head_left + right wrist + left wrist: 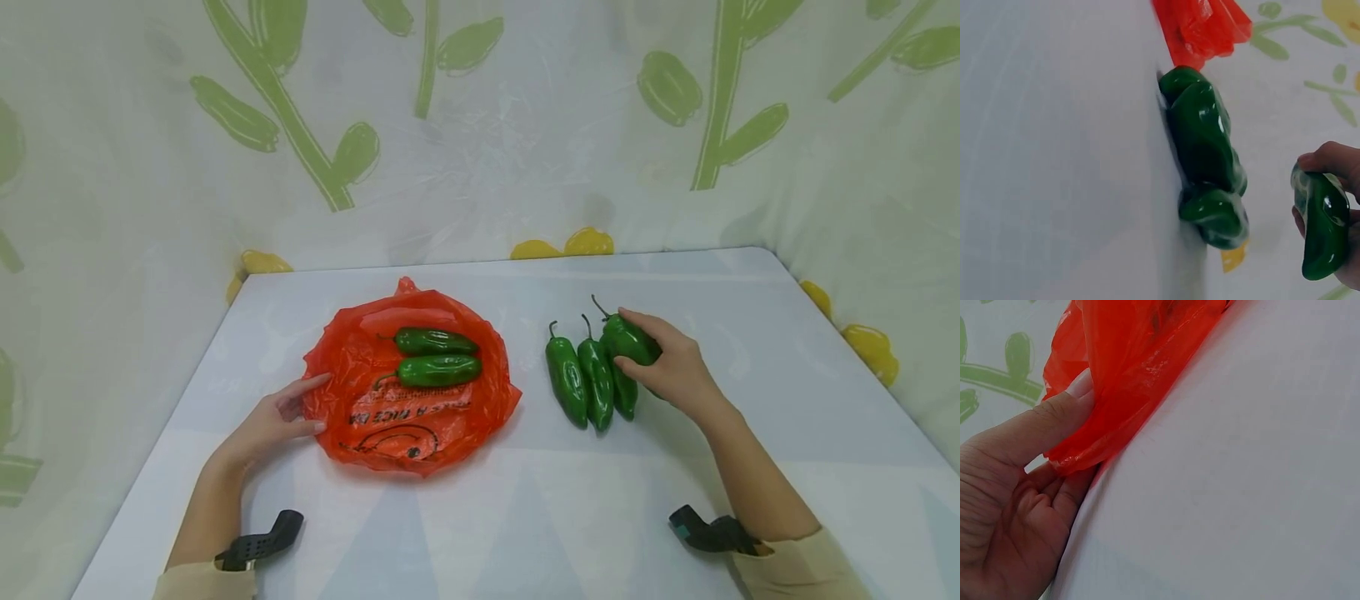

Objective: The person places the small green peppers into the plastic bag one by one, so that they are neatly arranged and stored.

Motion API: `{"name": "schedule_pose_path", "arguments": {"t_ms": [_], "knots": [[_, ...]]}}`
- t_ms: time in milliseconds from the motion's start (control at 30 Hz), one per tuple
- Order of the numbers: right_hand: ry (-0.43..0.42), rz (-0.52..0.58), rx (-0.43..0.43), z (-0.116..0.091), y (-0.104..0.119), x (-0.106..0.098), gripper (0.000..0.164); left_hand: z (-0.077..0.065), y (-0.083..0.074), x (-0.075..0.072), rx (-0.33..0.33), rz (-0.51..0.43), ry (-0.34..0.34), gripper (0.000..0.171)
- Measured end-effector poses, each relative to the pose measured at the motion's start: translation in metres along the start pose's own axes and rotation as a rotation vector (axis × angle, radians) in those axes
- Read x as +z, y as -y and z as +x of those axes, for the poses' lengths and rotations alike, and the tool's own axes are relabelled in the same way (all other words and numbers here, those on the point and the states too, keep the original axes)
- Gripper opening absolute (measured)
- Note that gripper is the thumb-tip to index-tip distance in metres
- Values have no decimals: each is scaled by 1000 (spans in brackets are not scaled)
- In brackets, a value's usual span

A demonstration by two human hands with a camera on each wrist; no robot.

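Right hand [675,367] grips one pepper [627,338] above the counter [525,525], stem [600,307] pointing away and leftward, with the red bag [337,342], pinched by the left hand [272,422], lying left past three loose peppers [596,379].

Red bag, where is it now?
In the head view, the red bag is at left, its edge pinched by the left hand, with green peppers to its right.

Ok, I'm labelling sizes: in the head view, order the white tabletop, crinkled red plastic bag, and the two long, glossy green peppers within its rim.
1. Tabletop
2. Bag
3. Upper pepper and lower pepper: look alike, unranked
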State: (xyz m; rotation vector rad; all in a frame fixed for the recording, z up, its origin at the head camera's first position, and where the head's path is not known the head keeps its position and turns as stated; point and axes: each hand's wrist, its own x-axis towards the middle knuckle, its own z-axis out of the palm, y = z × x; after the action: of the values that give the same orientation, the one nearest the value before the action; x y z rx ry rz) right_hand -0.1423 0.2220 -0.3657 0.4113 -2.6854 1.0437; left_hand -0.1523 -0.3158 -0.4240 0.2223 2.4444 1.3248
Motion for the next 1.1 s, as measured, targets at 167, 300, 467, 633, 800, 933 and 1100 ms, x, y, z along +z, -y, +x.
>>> {"name": "schedule_pose_path", "arguments": {"t_ms": [167, 300, 467, 633, 800, 933, 1100], "knots": [[-28, -13, -78, 6, 8, 4, 63, 0, 0, 0, 2, 4, -5, 75], [-26, -1, -93, 11, 17, 8, 63, 0, 1, 0, 19, -3, 1, 75], [-9, 31, -123, 16, 28, 15, 63, 0, 2, 0, 27, -8, 0, 74], [14, 59, -144, 20, 37, 22, 63, 0, 2, 1, 20, -23, 1, 74], [21, 100, -200, 23, 45, 29, 63, 0, 2, 0, 21, -18, 3, 75], [23, 107, -260, 27, 52, 35, 63, 0, 2, 0, 28, -12, 2, 74], [36, 87, -314, 32, 63, 41, 61, 1, 4, 0, 34, 0, 0, 74]]}}
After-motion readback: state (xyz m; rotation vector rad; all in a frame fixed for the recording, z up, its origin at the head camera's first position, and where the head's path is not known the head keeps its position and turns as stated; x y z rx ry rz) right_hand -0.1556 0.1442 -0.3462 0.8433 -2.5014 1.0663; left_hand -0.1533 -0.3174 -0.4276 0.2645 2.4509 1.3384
